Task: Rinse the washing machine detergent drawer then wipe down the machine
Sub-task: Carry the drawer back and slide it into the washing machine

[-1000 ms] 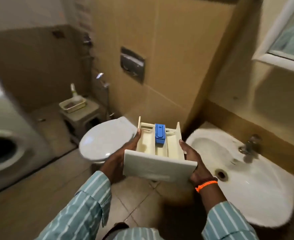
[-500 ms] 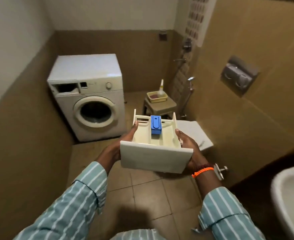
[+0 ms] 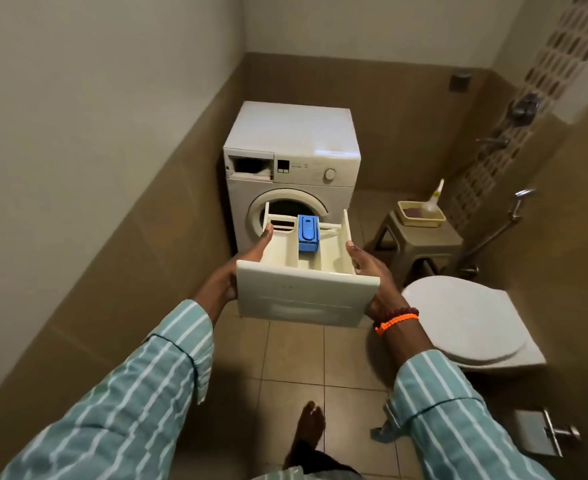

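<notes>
While you faced the washing machine (image 3: 292,157) at the far wall, your left hand (image 3: 240,268) and right hand (image 3: 372,275) each gripped a side of the detergent drawer (image 3: 306,296), held level in mid-air, well apart from its empty slot (image 3: 251,167), blue insert (image 3: 308,233) upward.

Nothing readable anywhere. Faint markings beside the dial on the washing machine (image 3: 294,150) control panel, too small and blurred to make out. No brand name legible.
</notes>
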